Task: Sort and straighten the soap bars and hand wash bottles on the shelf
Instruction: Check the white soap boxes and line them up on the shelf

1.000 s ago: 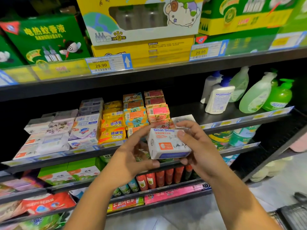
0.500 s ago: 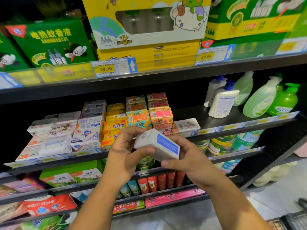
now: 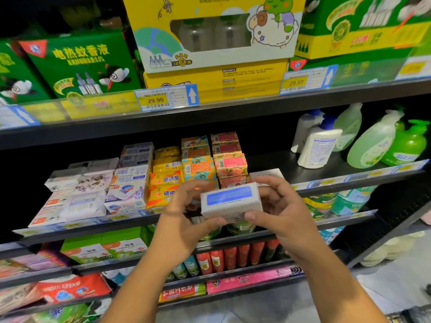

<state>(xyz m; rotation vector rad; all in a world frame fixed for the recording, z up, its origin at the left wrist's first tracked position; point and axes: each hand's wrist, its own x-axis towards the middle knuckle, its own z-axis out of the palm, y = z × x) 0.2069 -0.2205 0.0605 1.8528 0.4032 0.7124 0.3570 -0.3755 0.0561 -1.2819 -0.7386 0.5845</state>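
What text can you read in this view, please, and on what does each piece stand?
"电热蚊香液": green box on the top shelf.
"29.90": price tag on the top shelf's edge.
"29.90": second price tag, further right.
"硫磺皂": yellow soap packs.
Too blurred to read: the blue label of the white soap box held by the left hand and right hand, and the labels of the hand wash bottles.

The soap box (image 3: 231, 201) carries a blue panel whose print is too blurred to read, and the fingers of the left grip (image 3: 184, 220) and the right grip (image 3: 284, 210) cover its ends. Behind the right grip, a white box (image 3: 265, 173) is mostly hidden. Just below both grips, green items (image 3: 240, 228) are largely covered and cannot be made out. Far above, the yellow carton (image 3: 210, 43) is cut off by the top edge.
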